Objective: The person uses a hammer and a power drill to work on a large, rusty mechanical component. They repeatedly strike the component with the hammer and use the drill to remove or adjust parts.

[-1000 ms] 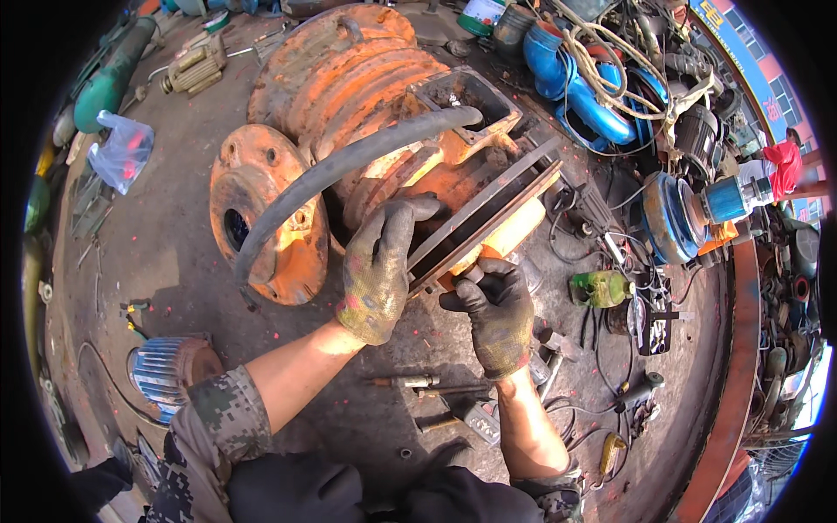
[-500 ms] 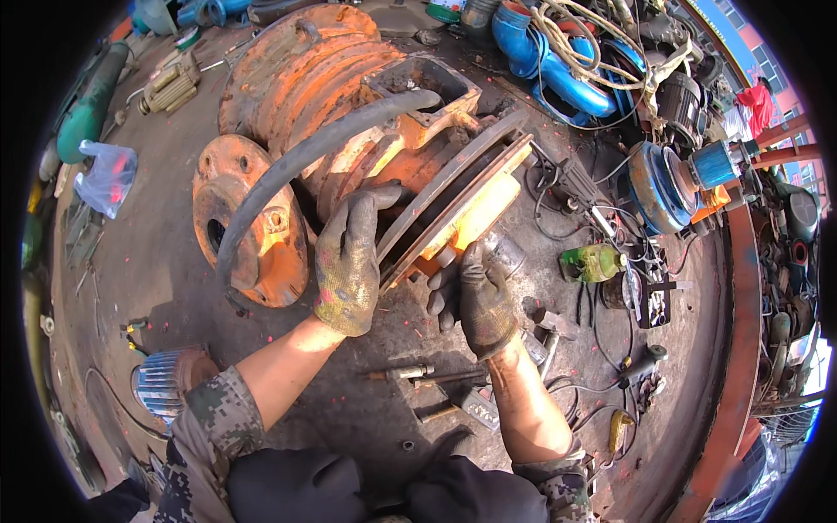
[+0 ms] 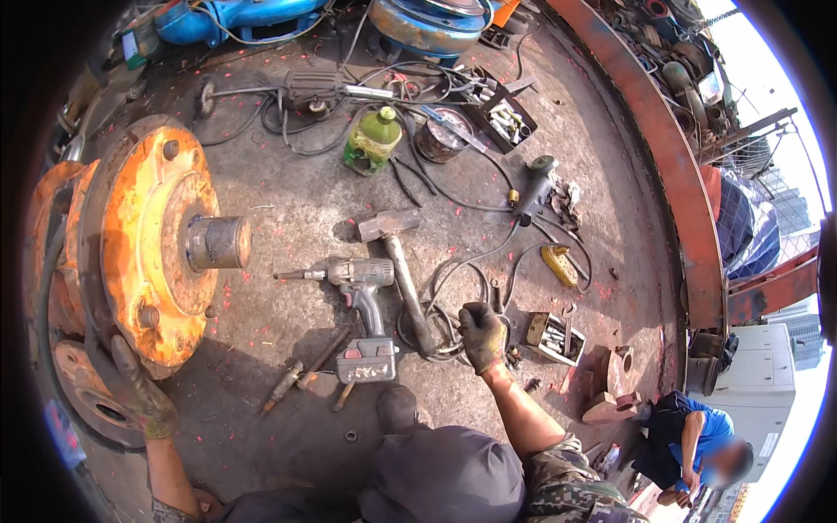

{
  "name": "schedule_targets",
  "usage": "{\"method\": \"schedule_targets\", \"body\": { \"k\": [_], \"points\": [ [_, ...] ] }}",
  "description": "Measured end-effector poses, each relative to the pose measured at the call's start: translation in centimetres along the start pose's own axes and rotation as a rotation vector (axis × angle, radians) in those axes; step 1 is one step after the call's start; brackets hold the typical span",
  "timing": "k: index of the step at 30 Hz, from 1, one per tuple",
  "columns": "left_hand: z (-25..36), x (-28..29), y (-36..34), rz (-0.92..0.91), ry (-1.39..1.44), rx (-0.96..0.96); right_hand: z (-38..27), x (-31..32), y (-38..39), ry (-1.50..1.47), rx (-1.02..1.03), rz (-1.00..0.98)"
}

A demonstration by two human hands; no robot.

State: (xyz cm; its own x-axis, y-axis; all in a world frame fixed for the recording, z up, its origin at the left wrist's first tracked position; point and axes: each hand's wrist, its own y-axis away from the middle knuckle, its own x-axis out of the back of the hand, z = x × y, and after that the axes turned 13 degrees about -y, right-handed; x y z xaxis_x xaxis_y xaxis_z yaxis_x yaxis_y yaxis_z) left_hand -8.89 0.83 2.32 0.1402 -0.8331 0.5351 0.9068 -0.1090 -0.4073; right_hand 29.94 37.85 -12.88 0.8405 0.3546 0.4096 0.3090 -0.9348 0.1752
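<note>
My gloved left hand rests with extended fingers against the lower edge of the rusty orange pump housing. A short metal shaft sticks out from the housing's flanged face. A loose round flange lies below it, partly hidden by a black hose. My gloved right hand is over coiled cables, its fingers curled; whatever they may hold is hidden. Just left of it lie a sledgehammer and a cordless impact driver. An open metal box of tools is to its right.
A green bottle, a can, an angle grinder and cables lie farther off. Blue pump parts line the back. A rusty beam edges the right side. A person in blue crouches at the lower right.
My view has swung right, bringing the hammer, driver and other person into fuller view. My right hand has left the flange and moved out over the cables; my left stays at the flange edge.
</note>
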Motion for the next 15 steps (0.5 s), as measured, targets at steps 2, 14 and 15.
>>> {"method": "schedule_targets", "body": {
  "k": [2, 14, 15],
  "points": [
    [0.7, -1.1, 0.2, 0.035, 0.063, 0.021, 5.2, 6.6, -2.5, 0.132, -0.042, 0.185],
    [3.9, 2.2, -5.5, -0.160, -0.503, -0.344, 3.9, 9.0, -7.9, 0.108, -0.251, 0.021],
    [3.3, 3.4, -6.2, -0.167, -0.696, -0.575, 1.3, 7.7, -7.4, -0.104, -0.244, -0.044]
  ]
}}
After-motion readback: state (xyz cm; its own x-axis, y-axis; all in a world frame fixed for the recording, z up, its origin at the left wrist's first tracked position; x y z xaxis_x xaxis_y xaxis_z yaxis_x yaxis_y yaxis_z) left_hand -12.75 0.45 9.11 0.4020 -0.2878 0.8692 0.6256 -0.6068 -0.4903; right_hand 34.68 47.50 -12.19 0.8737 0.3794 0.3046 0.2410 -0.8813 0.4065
